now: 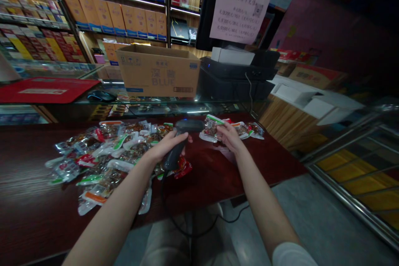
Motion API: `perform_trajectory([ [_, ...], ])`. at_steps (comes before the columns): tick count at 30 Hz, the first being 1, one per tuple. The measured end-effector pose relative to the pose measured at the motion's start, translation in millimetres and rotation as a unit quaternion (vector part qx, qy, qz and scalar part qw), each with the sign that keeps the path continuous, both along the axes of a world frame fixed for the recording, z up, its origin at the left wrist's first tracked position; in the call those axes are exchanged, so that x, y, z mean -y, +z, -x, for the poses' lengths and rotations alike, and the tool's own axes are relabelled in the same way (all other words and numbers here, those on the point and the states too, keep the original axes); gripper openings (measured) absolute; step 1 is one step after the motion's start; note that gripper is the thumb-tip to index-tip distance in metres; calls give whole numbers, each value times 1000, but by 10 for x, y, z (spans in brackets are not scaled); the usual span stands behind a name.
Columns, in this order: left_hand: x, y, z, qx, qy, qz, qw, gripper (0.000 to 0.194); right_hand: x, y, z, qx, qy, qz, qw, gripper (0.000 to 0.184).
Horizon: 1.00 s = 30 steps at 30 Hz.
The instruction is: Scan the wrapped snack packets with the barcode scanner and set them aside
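Closest to me, the wearer's legs (168,243) show below the edge of the dark red tabletop (25,199), and a black cable (188,235) loops over them. It runs up to a black handheld scanner (174,156), whose grip is wrapped in the left hand (168,145), thumb over the top. A glossy red packet (183,167) lies just beside that grip, on its right.

Left of the left hand, a broad pile of clear sealed packets (115,149) spreads over the tabletop, with green, orange and red bands among them; the left forearm reaches over its near edge.

The right hand (229,136) pinches the right side of a green-topped packet (210,128). This packet sits in front of the left hand and to its right, just off the scanner's head; I can't tell whether the two touch. Right beyond the right hand, a few more packets (245,129) lie in a small row.

Farther on is a glass counter (149,110) with a red mat (46,90), a mouse (102,96), an upright cardboard box (158,72) and a black machine (238,85). Above the machine stands a screen (207,8) bearing a paper notice (238,14). At the back, orange boxes (124,18) line lit shelves.
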<state>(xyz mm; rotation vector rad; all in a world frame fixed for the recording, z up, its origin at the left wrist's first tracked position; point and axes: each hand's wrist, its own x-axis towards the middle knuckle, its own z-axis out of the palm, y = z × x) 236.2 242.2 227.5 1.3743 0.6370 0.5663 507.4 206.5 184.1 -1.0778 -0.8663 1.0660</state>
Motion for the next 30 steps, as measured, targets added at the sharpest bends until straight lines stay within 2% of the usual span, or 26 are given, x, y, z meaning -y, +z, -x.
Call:
perform_trajectory([
  [6, -20, -64, -23, -26, -19, -19, 999, 51, -36, -51, 40, 3, -5, -4, 1000, 36],
  [13, -28, -77, -38, -7, 16, 0, 1000, 53, -25, -46, 81, 35, 7, 6, 999, 38],
  [15, -22, -60, -31, -4, 17, -3, 1000, 55, -32, -38, 62, 72, -21, 0, 997, 36],
  [17, -20, -42, -23, -5, 17, -6, 1000, 57, -38, -11, -15, 138, -85, -32, 986, 32],
  [20, -29, -24, -17, -3, 24, -9, 1000, 61, -21, 81, -284, 267, -227, -83, 933, 36],
  [22, -44, -17, -14, 7, 34, -7, 999, 61, 14, 160, -538, 367, -299, -61, 879, 39],
  [23, -54, -13, -9, 15, 41, -3, 999, 61, 36, 194, -669, 423, -316, -21, 849, 36],
  [25, -78, 0, 10, 30, 58, 11, 998, 60, 77, 238, -894, 533, -310, 95, 782, 25],
  [27, -110, 23, 51, 43, 76, 24, 996, 60, 110, 237, -1032, 595, -298, 194, 721, 25],
  [29, -150, 52, 111, 59, 94, 19, 994, 59, 134, 186, -1064, 622, -297, 241, 683, 33],
  [30, -173, 68, 147, 69, 103, 11, 992, 58, 144, 144, -1047, 631, -302, 237, 674, 38],
])
